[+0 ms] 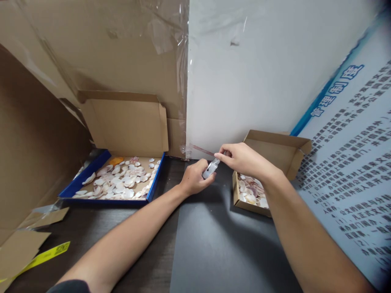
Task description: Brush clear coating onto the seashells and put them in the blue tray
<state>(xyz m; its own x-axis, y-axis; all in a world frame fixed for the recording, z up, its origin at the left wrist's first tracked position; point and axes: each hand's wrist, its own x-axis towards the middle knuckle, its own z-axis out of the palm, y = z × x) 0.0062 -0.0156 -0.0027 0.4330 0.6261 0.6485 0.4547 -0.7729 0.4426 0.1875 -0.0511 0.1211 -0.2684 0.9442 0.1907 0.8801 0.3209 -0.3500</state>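
Note:
A small clear glass bottle (210,170) is tilted up to the right between my hands, over the far part of the table. My left hand (195,176) is closed round the body of the bottle. The fingers of my right hand (233,156) pinch at the bottle's neck and top; whether they hold a separate cap is too small to tell. Behind the bottle, a thin reddish-brown strip (202,150) slants down towards my right fingertips.
A blue-edged box (106,200) of shells stands at the left with its lid raised. A smaller cardboard box (234,191) of shells is partly behind my right forearm. A dark grey mat (207,252) lies in front. A yellow strip (45,256) lies at the lower left.

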